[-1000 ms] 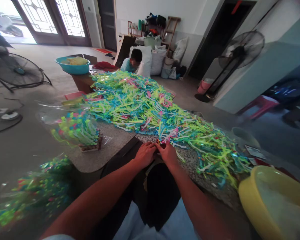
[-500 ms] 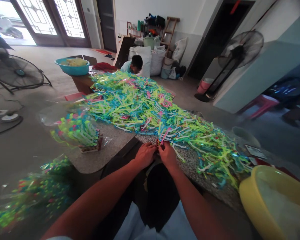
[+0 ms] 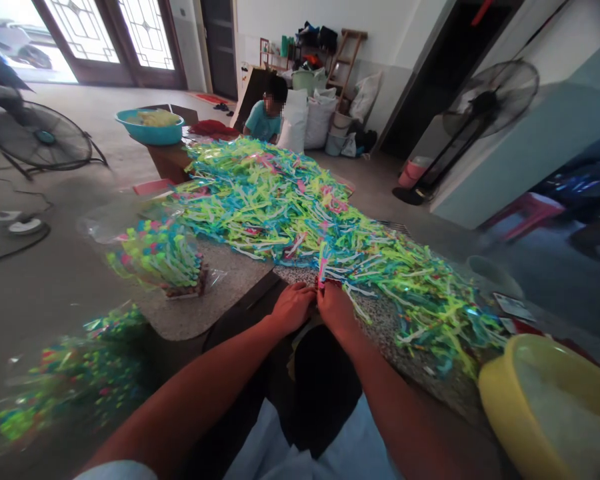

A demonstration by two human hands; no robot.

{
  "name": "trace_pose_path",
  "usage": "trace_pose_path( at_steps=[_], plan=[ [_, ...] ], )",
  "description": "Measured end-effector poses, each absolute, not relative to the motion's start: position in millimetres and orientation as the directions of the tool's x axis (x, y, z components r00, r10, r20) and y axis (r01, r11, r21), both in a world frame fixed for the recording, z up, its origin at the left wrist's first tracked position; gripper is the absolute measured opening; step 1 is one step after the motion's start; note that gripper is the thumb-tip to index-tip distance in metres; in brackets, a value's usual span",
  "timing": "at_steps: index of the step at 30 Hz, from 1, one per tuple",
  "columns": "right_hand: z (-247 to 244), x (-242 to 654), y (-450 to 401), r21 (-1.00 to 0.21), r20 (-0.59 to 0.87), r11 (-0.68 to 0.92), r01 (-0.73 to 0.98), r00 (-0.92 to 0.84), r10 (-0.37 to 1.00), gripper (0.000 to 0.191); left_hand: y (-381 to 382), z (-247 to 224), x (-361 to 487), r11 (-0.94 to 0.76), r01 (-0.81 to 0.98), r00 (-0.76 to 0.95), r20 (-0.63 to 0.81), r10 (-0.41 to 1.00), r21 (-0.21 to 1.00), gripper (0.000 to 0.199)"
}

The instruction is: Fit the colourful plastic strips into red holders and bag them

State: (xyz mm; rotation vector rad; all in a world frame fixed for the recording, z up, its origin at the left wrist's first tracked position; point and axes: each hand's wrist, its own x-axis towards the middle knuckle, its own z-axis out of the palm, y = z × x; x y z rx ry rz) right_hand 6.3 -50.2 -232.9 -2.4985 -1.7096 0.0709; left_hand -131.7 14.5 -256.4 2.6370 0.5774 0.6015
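My left hand (image 3: 294, 308) and my right hand (image 3: 336, 308) meet at the near edge of the speckled stone table (image 3: 300, 275), fingers closed. Between them stands a small bunch of coloured strips (image 3: 323, 263), pink, white and yellow-green, its lower end pinched by my right fingers. The left fingertips press close to the base of the bunch; whether they grip it too is hidden. Just beyond the hands spreads a large heap of similar yellow-green, blue, white and pink strips (image 3: 260, 207).
A plastic-wrapped bundle of strips (image 3: 160, 260) stands on the left, with another bagged pile (image 3: 90, 373) below. A yellow tub (image 3: 505, 387) is at the near right. A blue basin (image 3: 150, 130), two fans and a person (image 3: 265, 117) are farther back.
The bunch between my hands is now more upright and gathered narrower. My hands stay in nearly the same place. The person across the heap has raised their head and upper body.
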Motion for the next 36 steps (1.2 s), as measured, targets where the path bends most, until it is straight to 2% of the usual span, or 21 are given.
trace_pose_path(
  at_steps=[4,12,16,18,20,22,27,30,34,36],
  plan=[
    [-229.3,6.7,-47.8,-0.086,0.018,-0.336,0.938,0.338,0.941,0.027,14.6,-257.5,-131.9,-0.848,0.308,0.822,0.327,0.466,0.432,0.024],
    [-226.0,10.6,-45.8,-0.142,-0.02,-0.348,0.927,0.349,0.937,0.029,17.7,-261.4,-131.7,-0.853,0.316,0.822,0.328,0.465,0.417,0.023],
    [-219.7,10.4,-53.7,-0.279,-0.04,-0.338,0.899,0.341,0.939,0.025,18.6,-261.9,-133.5,-0.869,0.299,0.823,0.355,0.444,0.394,0.027],
    [-215.4,17.7,-64.4,-0.383,0.008,-0.297,0.875,0.325,0.946,0.024,20.8,-263.0,-133.8,-0.873,0.305,0.827,0.348,0.441,0.382,0.029],
    [-210.2,34.6,-83.4,-0.436,0.068,-0.314,0.844,0.379,0.923,0.023,23.6,-265.8,-133.2,-0.878,0.309,0.822,0.362,0.44,0.365,0.028],
    [-203.8,61.7,-111.4,-0.408,0.087,-0.443,0.798,0.517,0.852,0.024,25.5,-269.9,-132.4,-0.88,0.315,0.807,0.387,0.445,0.355,0.027],
    [-191.2,146.7,-187.9,-0.175,0.057,-0.805,0.566,0.823,0.566,0.029,26.5,-277.1,-132.2,-0.879,0.315,0.777,0.435,0.455,0.357,0.027],
    [-193.3,176.5,-211.2,-0.081,0.022,-0.892,0.445,0.895,0.445,0.037,25.7,-274.8,-132.9,-0.877,0.34,0.777,0.423,0.466,0.341,0.028],
    [-202.7,184.2,-208.4,-0.086,0.015,-0.922,0.377,0.926,0.377,0.051,24.6,-270.3,-133.3,-0.873,0.361,0.773,0.418,0.477,0.328,0.03],
    [-206.8,183.8,-199.8,-0.102,0.02,-0.923,0.371,0.929,0.371,0.048,25.0,-270.7,-133.4,-0.87,0.367,0.771,0.416,0.483,0.33,0.032]
  ],
)
